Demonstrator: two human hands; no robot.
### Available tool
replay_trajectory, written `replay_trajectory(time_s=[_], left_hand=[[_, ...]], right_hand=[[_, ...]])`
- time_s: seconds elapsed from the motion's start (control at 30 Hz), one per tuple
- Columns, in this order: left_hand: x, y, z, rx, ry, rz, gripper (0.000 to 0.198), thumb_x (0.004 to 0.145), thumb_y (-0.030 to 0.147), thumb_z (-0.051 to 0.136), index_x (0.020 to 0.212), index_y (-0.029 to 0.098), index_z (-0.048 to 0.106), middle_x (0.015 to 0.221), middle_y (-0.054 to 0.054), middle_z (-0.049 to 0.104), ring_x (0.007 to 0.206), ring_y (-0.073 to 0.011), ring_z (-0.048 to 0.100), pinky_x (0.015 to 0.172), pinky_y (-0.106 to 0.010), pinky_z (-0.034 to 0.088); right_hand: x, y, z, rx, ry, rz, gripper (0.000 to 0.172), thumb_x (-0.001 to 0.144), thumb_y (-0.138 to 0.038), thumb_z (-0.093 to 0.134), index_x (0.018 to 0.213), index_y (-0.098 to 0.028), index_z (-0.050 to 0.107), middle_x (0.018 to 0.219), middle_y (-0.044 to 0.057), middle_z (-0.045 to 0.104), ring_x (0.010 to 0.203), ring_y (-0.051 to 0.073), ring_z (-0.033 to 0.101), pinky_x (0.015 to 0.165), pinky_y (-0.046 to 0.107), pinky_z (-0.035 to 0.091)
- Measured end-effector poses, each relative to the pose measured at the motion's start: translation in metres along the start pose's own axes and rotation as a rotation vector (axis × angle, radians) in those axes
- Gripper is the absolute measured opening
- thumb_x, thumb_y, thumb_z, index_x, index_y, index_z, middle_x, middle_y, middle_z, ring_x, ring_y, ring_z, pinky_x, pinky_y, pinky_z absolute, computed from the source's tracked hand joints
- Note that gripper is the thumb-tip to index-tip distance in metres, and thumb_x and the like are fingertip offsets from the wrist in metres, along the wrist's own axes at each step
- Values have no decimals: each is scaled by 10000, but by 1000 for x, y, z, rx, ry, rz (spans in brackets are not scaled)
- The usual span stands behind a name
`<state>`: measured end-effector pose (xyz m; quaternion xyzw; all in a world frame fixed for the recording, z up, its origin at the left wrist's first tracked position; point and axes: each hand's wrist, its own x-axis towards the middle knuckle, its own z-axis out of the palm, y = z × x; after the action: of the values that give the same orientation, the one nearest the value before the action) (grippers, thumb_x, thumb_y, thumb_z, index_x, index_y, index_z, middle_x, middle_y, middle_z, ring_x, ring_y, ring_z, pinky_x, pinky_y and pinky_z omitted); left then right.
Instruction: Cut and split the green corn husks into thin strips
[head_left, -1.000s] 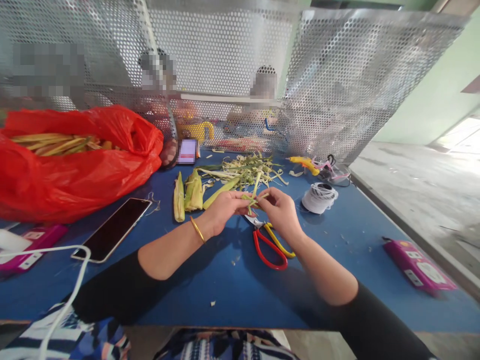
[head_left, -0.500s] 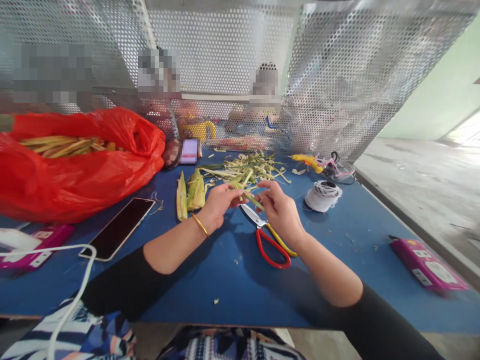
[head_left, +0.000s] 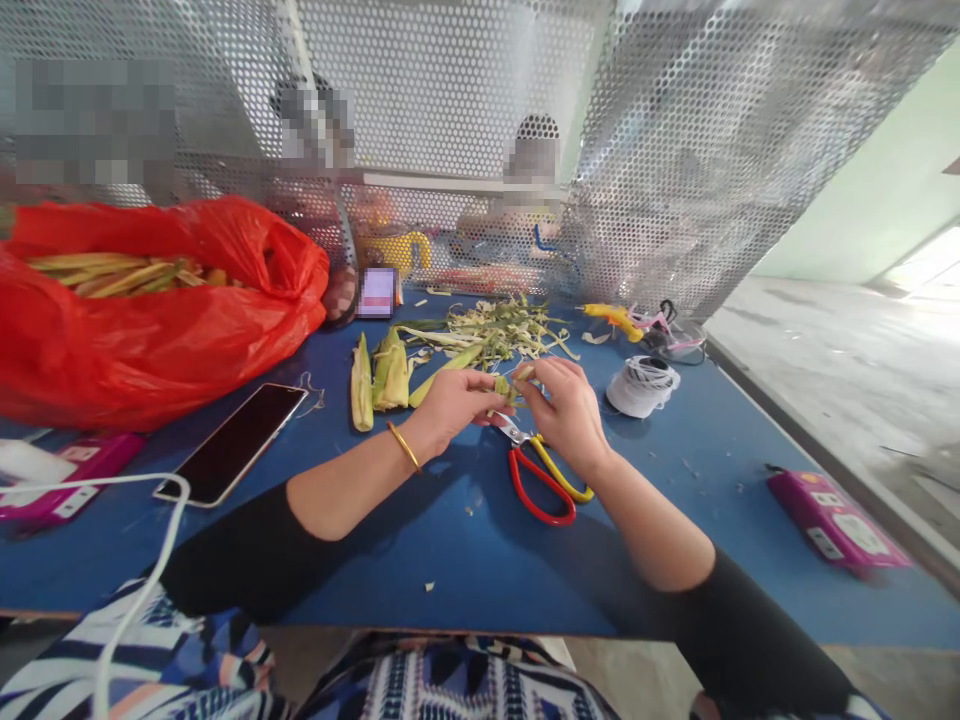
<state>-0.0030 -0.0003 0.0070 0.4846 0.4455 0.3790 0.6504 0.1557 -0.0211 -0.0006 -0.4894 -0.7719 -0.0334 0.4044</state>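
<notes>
My left hand (head_left: 454, 405), with a gold bangle at the wrist, pinches a small bunch of green corn husk (head_left: 504, 386). Close against it, my right hand (head_left: 564, 402) has its thumb and fingers closed on the husk's other side. The fingers partly cover the piece. Beneath the hands lie scissors (head_left: 541, 492) with one red and one yellow handle, their blades partly hidden. Just beyond is a heap of shredded husk strips (head_left: 517, 330). Two larger husk pieces, a thin one (head_left: 361, 385) and a wide one (head_left: 391, 372), rest left of my hands.
A red plastic bag (head_left: 247, 310) of husks fills the left side, near a phone (head_left: 238, 440) and a white cable (head_left: 176, 530). To the right are a white string roll (head_left: 643, 386), a yellow tool (head_left: 611, 318) and a magenta box (head_left: 836, 520). A perforated metal screen (head_left: 450, 90) stands behind the table.
My hands have come closer together, and the husk strip that stuck out between them now shows as a smaller bunch. A long husk leaf shows beside my left hand. The view has shifted slightly.
</notes>
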Motion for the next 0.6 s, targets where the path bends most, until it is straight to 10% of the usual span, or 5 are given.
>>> replay_trajectory(time_s=[0.23,0.6], left_hand=[[-2,1,-1,60,-67,-67,74,722,164,766,700,138,700,723,-71,738,597,-153,690,637,-258,526],[-1,0,4,-4,143,-66,65,718,115,739,765,122,695,661,-30,719,529,-103,628,524,-208,457]], right_hand=[[3,-6,1,-141,-232,318,185,877,-234,468,696,-232,502,586,-9,557,561,160,487,591,269,291],[5,0,-8,21,-134,339,51,791,-266,656,762,-226,649,670,0,689,656,167,610,696,288,388]])
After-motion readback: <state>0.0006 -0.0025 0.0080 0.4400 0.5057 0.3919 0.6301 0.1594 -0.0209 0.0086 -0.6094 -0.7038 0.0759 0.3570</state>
